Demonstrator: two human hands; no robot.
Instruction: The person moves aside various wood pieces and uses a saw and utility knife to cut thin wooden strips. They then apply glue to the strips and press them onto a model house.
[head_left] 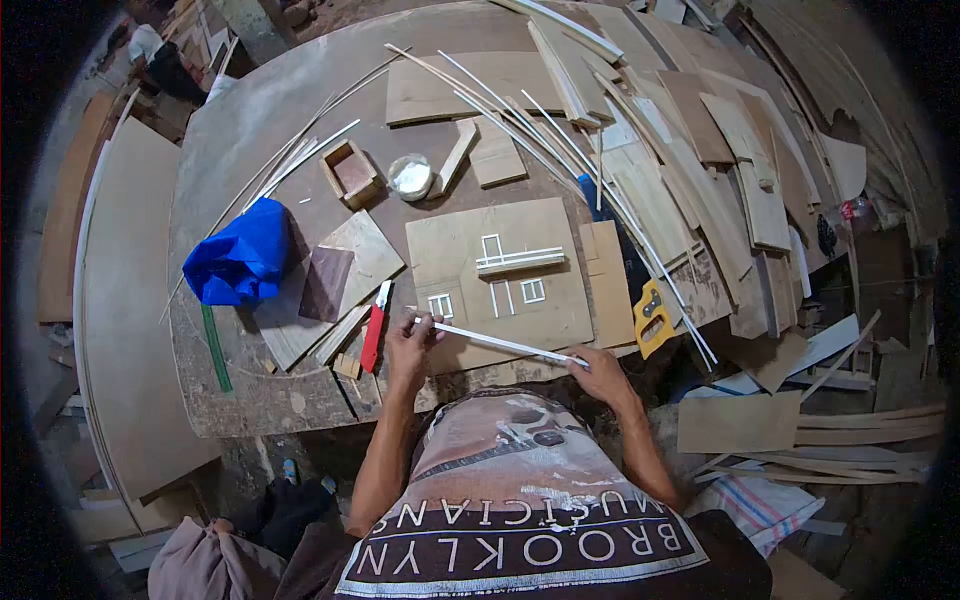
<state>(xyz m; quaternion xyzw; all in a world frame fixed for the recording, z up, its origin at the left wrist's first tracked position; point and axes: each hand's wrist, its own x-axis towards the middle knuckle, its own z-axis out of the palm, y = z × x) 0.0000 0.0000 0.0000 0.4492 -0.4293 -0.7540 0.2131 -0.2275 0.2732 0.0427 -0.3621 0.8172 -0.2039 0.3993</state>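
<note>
A thin white strip (500,342) runs between my two hands, over the near edge of a wooden board (440,250). My left hand (412,345) pinches its left end, and my right hand (597,378) is closed on its right end. Small white frames, two upright strips and a raised ledge (520,262) with white edging sit on the board. Left of the board, near my left hand, lies a red-handled knife (374,335). A saw with a yellow handle (654,320) rests to the right.
A blue bag (240,255), a small wooden box (352,175) and a jar of white stuff (410,177) stand on the worktable (230,390). Wood sheets and strips (690,200) pile up at the right. At the far upper left is another person (165,60).
</note>
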